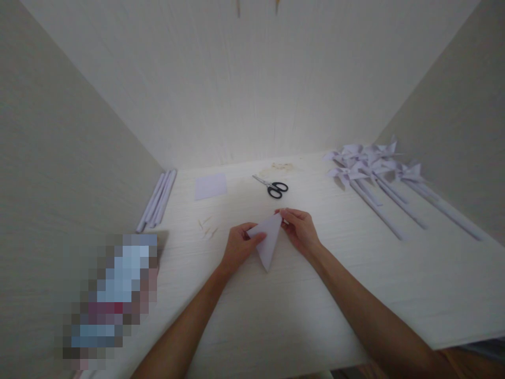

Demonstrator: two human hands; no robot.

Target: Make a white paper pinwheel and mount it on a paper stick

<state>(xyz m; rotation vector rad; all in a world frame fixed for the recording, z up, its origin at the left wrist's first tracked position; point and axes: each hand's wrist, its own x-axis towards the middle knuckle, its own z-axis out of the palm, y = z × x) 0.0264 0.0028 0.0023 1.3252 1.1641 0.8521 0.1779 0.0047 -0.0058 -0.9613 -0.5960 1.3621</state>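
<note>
A white sheet of paper (pixel 269 243), folded into a triangle, is held just above the table between both hands. My left hand (pixel 239 243) grips its left side, the thumb lying across the front face. At the upper right corner, my right hand (pixel 302 227) pinches the paper between thumb and fingers. Beyond the hands lies a pair of scissors (pixel 272 187) with black handles, its blades pointing to the upper left. A flat square of white paper (pixel 211 187) rests to the left of the scissors.
Rolled paper sticks (pixel 157 200) lie along the left wall. Several toothpick-like slivers (pixel 208 229) are scattered left of the hands. Several paper pinwheels (pixel 355 171) on paper sticks lie at the right. A pixelated object (pixel 118 295) stands at the near left. Walls enclose the table (pixel 268 326).
</note>
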